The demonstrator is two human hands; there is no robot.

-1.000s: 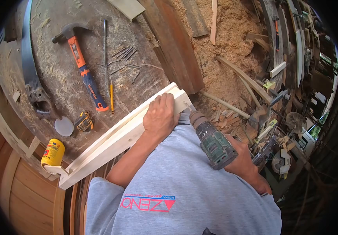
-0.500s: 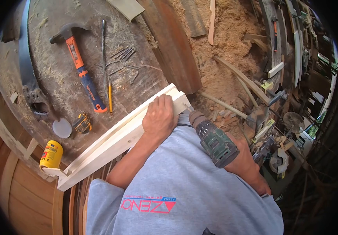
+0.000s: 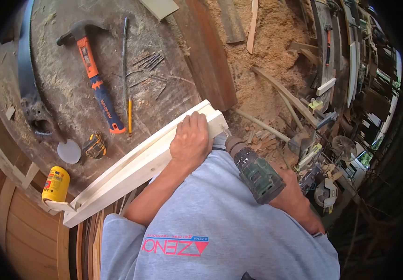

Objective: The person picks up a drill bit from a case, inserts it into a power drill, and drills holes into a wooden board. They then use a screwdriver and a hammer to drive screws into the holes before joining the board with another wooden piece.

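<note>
The pale grooved timber (image 3: 136, 176) runs slantwise along the near edge of the surface (image 3: 178, 95), its near right end by the person's grey shirt (image 3: 201, 200). At that end I can see the bit (image 3: 226, 132) of a green and black drill (image 3: 259, 178), its tip up against the wood or just beside it; I can't tell which, nor how deep it goes. The right hand (image 3: 289, 187) is closed about the drill's grip, though the drill's body hides the fingers and the trigger from me. The left hand (image 3: 190, 142) lies over the timber, its fingers bent and close together, pressing on the top; its thumb is out of sight. The forearm covers part of the timber's lower edge.

Past the timber, a hammer (image 3: 92, 77) lies between a saw (image 3: 28, 70), whose far end is cut off, and a thin rod (image 3: 124, 60). A pencil (image 3: 130, 114) and scattered nails (image 3: 151, 61) are near the rod. Closer in are a pale disc (image 3: 69, 152) and a yellow and black item (image 3: 95, 145), perhaps a tape measure. A yellow container (image 3: 56, 184) leans by the timber's far left end, with a small flat wooden piece (image 3: 60, 205) between them. Off to the right, beyond a brown board (image 3: 203, 56), sawdust (image 3: 276, 46) is heaped, and the clutter there blurs into the dark rim
</note>
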